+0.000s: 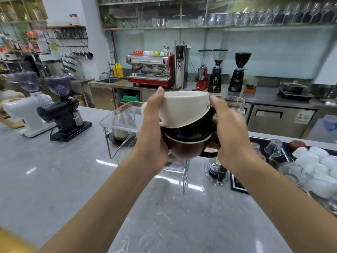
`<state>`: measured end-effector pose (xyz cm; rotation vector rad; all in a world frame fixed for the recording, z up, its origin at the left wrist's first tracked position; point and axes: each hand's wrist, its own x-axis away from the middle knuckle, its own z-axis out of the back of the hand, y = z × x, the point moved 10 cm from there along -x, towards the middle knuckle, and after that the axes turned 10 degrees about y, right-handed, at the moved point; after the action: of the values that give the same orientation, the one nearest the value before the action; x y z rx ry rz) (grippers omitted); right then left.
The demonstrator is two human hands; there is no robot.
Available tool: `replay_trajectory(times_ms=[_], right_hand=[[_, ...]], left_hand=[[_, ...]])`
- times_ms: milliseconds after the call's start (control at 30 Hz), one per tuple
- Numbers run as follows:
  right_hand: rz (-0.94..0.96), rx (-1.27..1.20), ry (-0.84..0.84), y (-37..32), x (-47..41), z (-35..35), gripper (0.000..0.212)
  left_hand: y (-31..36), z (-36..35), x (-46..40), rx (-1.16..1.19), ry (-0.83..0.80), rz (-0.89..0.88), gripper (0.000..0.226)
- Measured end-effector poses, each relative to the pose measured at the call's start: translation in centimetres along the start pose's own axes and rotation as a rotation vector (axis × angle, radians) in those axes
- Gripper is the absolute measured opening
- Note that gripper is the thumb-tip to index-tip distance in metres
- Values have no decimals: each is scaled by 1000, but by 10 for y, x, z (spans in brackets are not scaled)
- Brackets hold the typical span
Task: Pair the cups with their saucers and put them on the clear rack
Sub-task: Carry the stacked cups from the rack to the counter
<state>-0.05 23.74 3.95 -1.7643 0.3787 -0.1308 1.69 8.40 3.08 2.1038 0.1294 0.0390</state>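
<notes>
A stack of nested cups hangs in the air above the counter: a white cup [182,108] on top, tilted, a black cup [191,131] under it, and a brown cup [184,147] at the bottom. My left hand [155,128] grips the stack's left side with the thumb on the white cup's rim. My right hand [229,130] holds the right side, fingers at the white and black cups. The clear rack [120,123] stands on the counter behind and below the stack, partly hidden by my hands. No saucers show clearly.
A white grinder [31,112] and a black grinder [63,114] stand on the grey counter [164,216] at left. At right lie a black mat with upturned glasses [273,148] and white cups [317,172]. A red espresso machine [150,70] sits on the back counter.
</notes>
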Motion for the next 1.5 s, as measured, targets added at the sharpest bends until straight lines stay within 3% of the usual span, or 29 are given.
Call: replay_trajectory(times_ms=[233,400,533,633,700,833,967,1333,1500], right_hand=[[-13,10,95,23,12,42,53],[-77,34,108,56,20,70,45],[-141,78,188,94,24,97,58],[-172,114,215,120,28,112,76],[-187,126,221,135,30,120,69],[-203,152,243,163,28,134,62],[-210,180,252,186,26,143,46],[-234,197,245,239,15,169,30],[-220,162,215,251,11,170,43]], left_hand=[[-34,-4,16,-74,-36,-17,62],[-77,-5,26,-106,-75,49,48],[-118,5,28,-124,-48,104,46],[-152,16,28,-132,-5,175,61],[-170,22,28,-140,10,204,66],[-195,30,26,-159,11,223,48],[-218,37,24,-156,25,250,43],[-276,53,20,-115,117,339,48],[-289,60,18,-131,149,364,59]])
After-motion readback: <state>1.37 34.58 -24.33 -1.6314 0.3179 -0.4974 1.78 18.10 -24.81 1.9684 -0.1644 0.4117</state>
